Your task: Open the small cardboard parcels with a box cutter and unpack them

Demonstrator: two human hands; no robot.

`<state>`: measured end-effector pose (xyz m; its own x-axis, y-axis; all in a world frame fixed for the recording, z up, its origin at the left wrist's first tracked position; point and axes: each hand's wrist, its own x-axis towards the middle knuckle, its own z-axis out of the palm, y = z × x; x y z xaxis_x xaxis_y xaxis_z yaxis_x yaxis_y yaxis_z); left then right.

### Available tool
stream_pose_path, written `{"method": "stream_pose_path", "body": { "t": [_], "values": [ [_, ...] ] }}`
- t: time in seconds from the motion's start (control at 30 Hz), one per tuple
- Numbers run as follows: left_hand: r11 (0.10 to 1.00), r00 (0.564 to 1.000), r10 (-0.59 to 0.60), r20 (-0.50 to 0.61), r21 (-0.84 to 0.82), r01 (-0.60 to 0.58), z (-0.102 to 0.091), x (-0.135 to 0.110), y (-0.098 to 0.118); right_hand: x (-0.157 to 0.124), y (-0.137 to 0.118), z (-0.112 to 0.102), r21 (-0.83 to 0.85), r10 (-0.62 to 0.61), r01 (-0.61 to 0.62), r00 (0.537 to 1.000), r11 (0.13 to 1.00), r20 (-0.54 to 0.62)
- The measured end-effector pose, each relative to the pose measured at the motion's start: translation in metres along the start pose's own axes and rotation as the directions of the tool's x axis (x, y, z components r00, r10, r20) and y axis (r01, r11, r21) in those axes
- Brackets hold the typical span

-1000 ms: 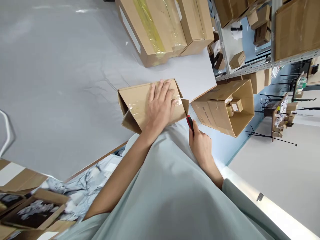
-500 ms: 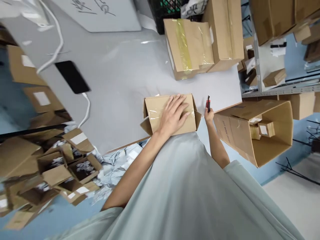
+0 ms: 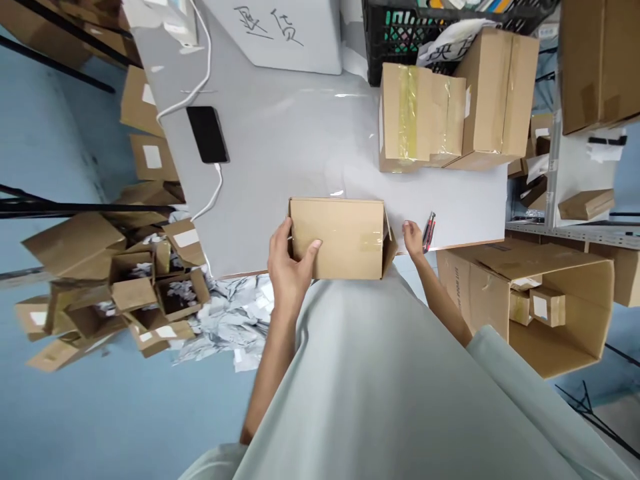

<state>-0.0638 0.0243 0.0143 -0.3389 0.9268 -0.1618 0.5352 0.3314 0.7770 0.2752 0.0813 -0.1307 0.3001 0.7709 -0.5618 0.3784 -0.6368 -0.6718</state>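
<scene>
A small cardboard box (image 3: 340, 237) with clear tape across it lies at the table's near edge, against my shirt. My left hand (image 3: 293, 263) grips its left end, thumb on the upper face and fingers round the side. At the box's right end a flap stands partly out. Just beyond that end is my right hand (image 3: 413, 239), its fingers curled in and nothing visible in them. A red and black utility knife (image 3: 429, 231) lies on the table right beside it, apart from the fingers.
On the grey table (image 3: 280, 140) are a phone (image 3: 207, 135) on a white cable, taped cartons (image 3: 495, 100) and a black crate (image 3: 395, 40). A large open carton (image 3: 475, 287) stands at the right. Open boxes (image 3: 135, 280) and crumpled sheets (image 3: 235, 313) are on the left.
My left hand has moved from flat on the box's top to its left end. My right hand has let go of the utility knife, which now lies on the table.
</scene>
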Motion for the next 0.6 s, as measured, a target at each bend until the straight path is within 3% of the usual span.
{"method": "stream_pose_path", "body": {
  "t": [0.13,0.23,0.43,0.53,0.6],
  "values": [
    [0.981,0.992,-0.089,-0.085,-0.178,0.073,-0.015,0.015,-0.034,-0.006,-0.026,0.034,0.100,0.028,-0.051,0.975,0.994,0.219],
    [0.959,0.986,-0.141,-0.092,-0.262,0.113,-0.036,0.026,-0.065,-0.016,-0.050,0.055,0.199,-0.016,-0.045,0.956,0.979,0.292],
    [0.936,0.969,-0.231,-0.086,-0.290,0.198,-0.067,0.038,-0.125,-0.037,-0.094,0.075,0.291,-0.169,0.085,0.947,0.953,0.275],
    [0.927,0.962,-0.262,-0.083,-0.299,0.226,-0.058,0.051,-0.141,-0.050,-0.107,0.071,0.232,-0.228,0.177,0.949,0.956,0.218],
    [0.931,0.973,-0.229,-0.004,-0.293,0.218,-0.042,0.062,-0.140,-0.058,-0.113,0.062,0.141,-0.241,0.224,0.963,0.964,0.119]
  ]
}}
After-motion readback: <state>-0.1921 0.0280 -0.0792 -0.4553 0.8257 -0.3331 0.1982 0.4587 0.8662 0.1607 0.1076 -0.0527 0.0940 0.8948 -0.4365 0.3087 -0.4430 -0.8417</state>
